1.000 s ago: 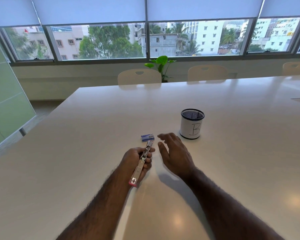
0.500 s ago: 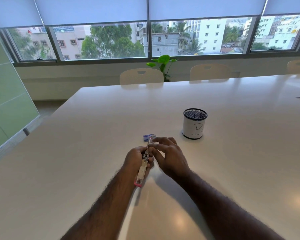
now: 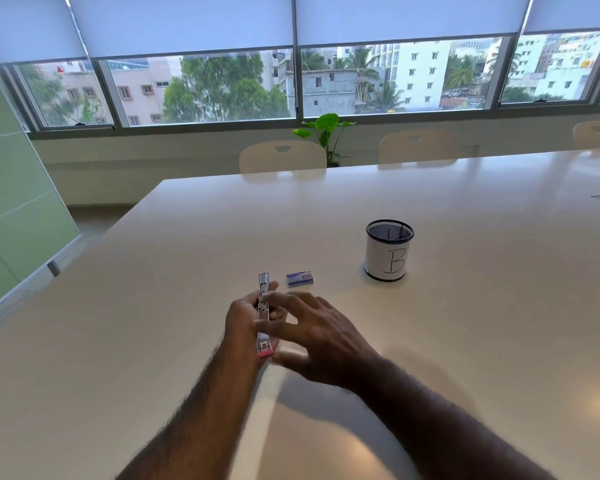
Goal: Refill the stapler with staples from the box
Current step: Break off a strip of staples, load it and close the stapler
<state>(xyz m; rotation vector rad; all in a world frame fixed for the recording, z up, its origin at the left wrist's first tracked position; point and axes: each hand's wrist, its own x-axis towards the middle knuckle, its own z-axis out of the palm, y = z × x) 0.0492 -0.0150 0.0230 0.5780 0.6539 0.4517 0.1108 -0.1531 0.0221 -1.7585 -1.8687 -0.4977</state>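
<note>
Centrally, left hand (image 3: 245,322) closed around stapler (image 3: 263,318), held just above white table (image 3: 153,341) with metal nose pointing away from the wearer and pink rear end (image 3: 265,353) toward the wrist. Top of stapler lying open, metal channel exposed along its length. Right hand (image 3: 321,336) open, fingers (image 3: 278,298) spread and reaching across the stapler from the right, gripping nothing; edges blurred, so exact fingertip contact with the metal cannot be told. Just beyond the hands, slightly right of the stapler's nose, small blue staple box (image 3: 300,278) lying flat on the table, apart from both hands. Farther right, black mesh pen cup (image 3: 389,250) standing upright, wrapped in white paper marked "B". Beyond the far table edge, pale chair backs (image 3: 282,156) and green plant (image 3: 324,128) below the window.
</note>
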